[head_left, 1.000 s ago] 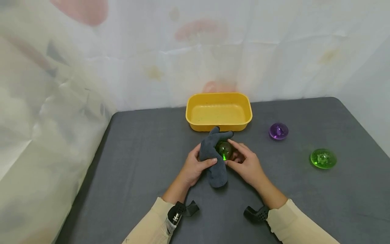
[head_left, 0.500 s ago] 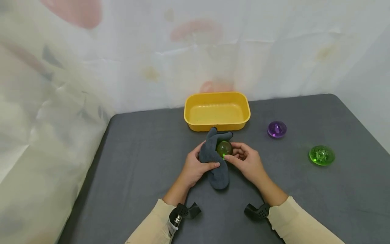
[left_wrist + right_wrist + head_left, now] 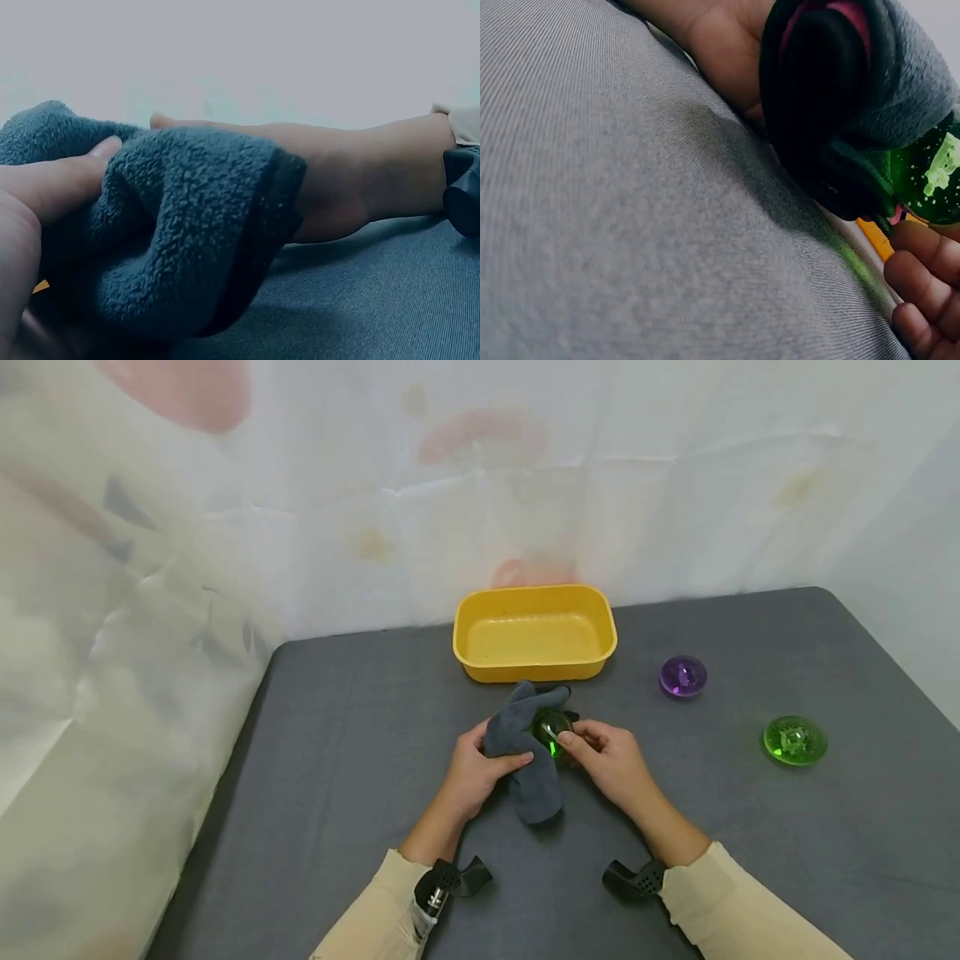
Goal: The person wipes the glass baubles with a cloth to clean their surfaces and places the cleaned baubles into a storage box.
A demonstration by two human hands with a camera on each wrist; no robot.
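Right now the left hand (image 3: 476,768) grips a grey fleece cloth (image 3: 525,752), thumb clamped over its folds, pressing it against a green ball (image 3: 552,727). Opposite, the right hand (image 3: 607,760) pinches that ball with curled fingers. Just beyond both hands sits a yellow tub (image 3: 535,635); a purple ball (image 3: 682,676) lies further right.

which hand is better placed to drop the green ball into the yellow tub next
Probably the right hand: its fingers already pinch the green ball, just in front of the yellow tub. The left hand is occupied gripping the grey cloth.
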